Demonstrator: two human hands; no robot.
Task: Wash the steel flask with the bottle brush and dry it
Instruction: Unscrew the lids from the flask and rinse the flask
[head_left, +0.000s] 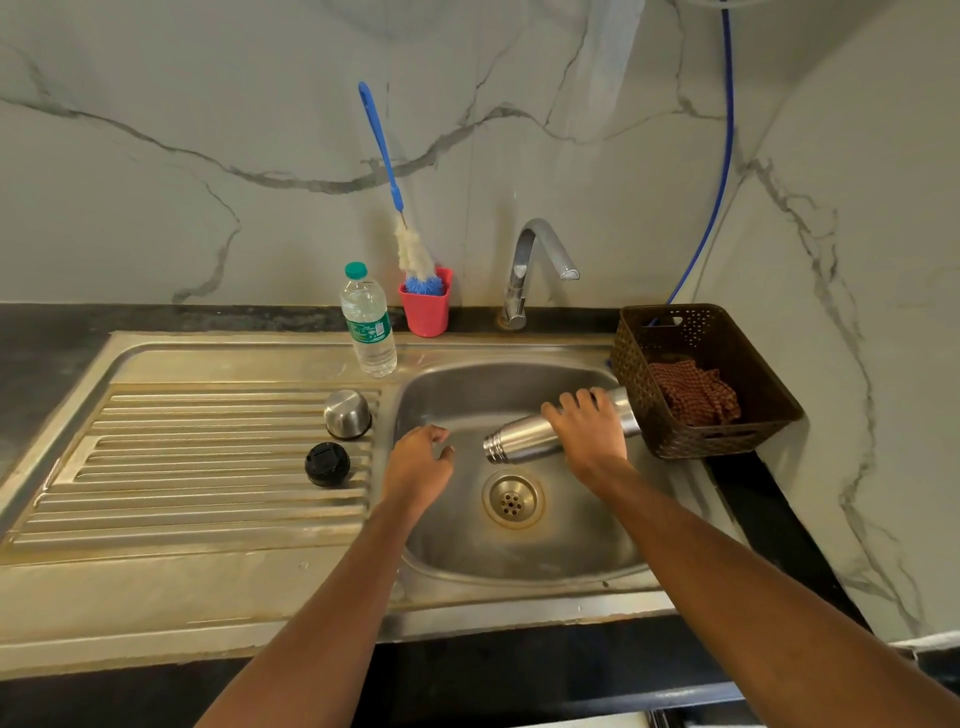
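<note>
The steel flask (524, 439) lies tilted over the sink basin (457, 551), its open mouth pointing left and down. My right hand (589, 428) grips it round the middle from above. My left hand (421, 460) hovers over the basin's left side, fingers loosely curled, holding nothing. The bottle brush (413, 249), blue handle and white bristles, stands head-down in a red cup (426, 309) at the back wall. The flask's steel cap (347, 413) and black inner lid (327, 464) sit on the drainboard. A checked cloth (693, 392) lies in the brown basket (748, 431).
A chrome tap (540, 260) rises behind the basin, with no water running. A plastic water bottle (368, 322) stands left of the red cup. The ribbed drainboard (182, 467) spreads to the left. The drain (513, 499) sits mid-basin. A blue hose (724, 156) hangs down the right wall.
</note>
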